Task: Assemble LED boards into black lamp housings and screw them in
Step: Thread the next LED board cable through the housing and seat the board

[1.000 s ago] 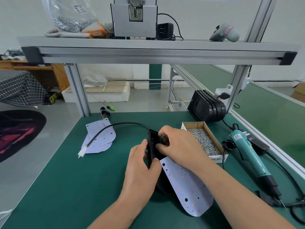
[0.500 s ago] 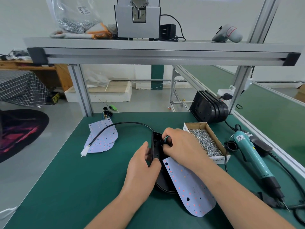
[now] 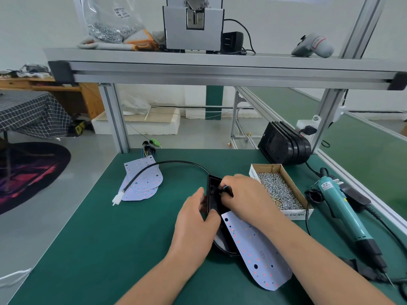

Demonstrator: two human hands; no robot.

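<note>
A black lamp housing (image 3: 214,195) lies on the green mat in the middle of the table. My left hand (image 3: 193,225) grips its left edge. My right hand (image 3: 244,197) reaches over its top end, fingers pinched on the wires there. A white LED board (image 3: 255,249) with red dots leans out of the housing toward the lower right, partly under my right forearm. A black cable (image 3: 176,162) runs from the housing's top to a white connector (image 3: 116,199) at the left.
More LED boards (image 3: 143,183) lie at the back left. A cardboard box of screws (image 3: 278,190) sits right of my hands. A teal electric screwdriver (image 3: 343,214) lies at the right edge. Stacked black housings (image 3: 284,146) stand at the back right. An aluminium shelf (image 3: 220,69) spans overhead.
Both hands stay on the housing with little movement. My right fingers have shifted slightly at the housing's top end.
</note>
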